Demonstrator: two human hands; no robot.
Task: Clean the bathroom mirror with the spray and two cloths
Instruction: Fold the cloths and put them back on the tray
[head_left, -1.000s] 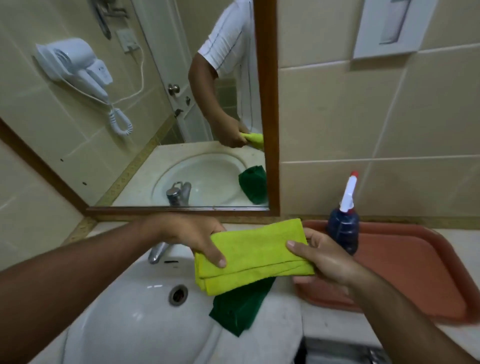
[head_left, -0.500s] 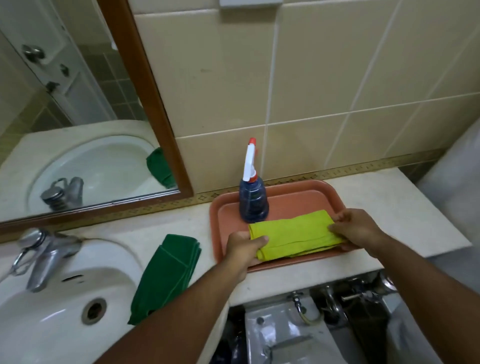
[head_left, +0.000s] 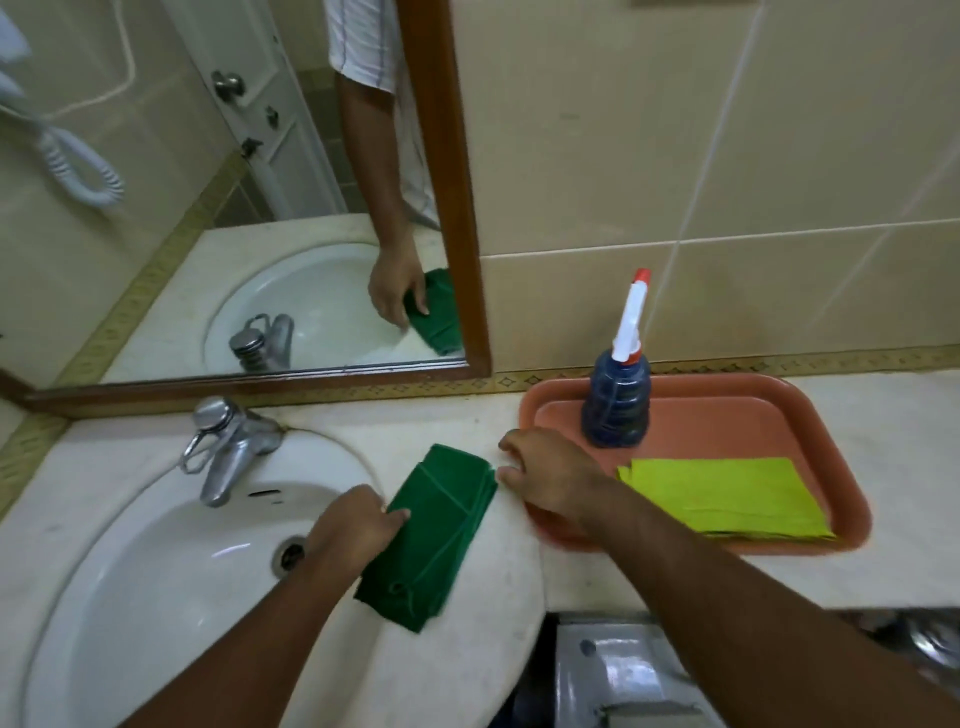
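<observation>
1. The mirror (head_left: 234, 182) is hanging above the basin (head_left: 130, 597), and its brown-framed lower edge is running just behind the tap (head_left: 228, 447). Its glass is reflecting the basin, an arm and the green cloth; whether streaks are remaining on it cannot be told.
2. The basin is sitting directly below the mirror, and the green cloth (head_left: 436, 525) is lying folded on the basin's right rim, partly overhanging the bowl side. If the cloth is being pulled toward the bowl, it could be sliding into the wet drain area.
3. The tray (head_left: 737, 415) is resting right of the basin on the counter. The yellow cloth (head_left: 727, 493) is lying folded flat in the tray's near half, well apart from both hands.
4. The spray bottle (head_left: 618, 405) is standing upright at the tray's far left corner, just beyond the right hand. A careless lift of that wrist could be knocking it over, since it is looking tall and narrow-topped.
5. The left hand (head_left: 353, 525) is pressing on the green cloth's left edge beside the basin bowl, thumb on the fabric; whether the fingers are closing under it cannot be told.
6. The right hand (head_left: 550, 478) is reaching the cloth's far right corner from the tray side, fingers curled yet parted, seemingly touching but not clamping. Gripping one layer only could be unfolding the cloth as it is being lifted.
</observation>
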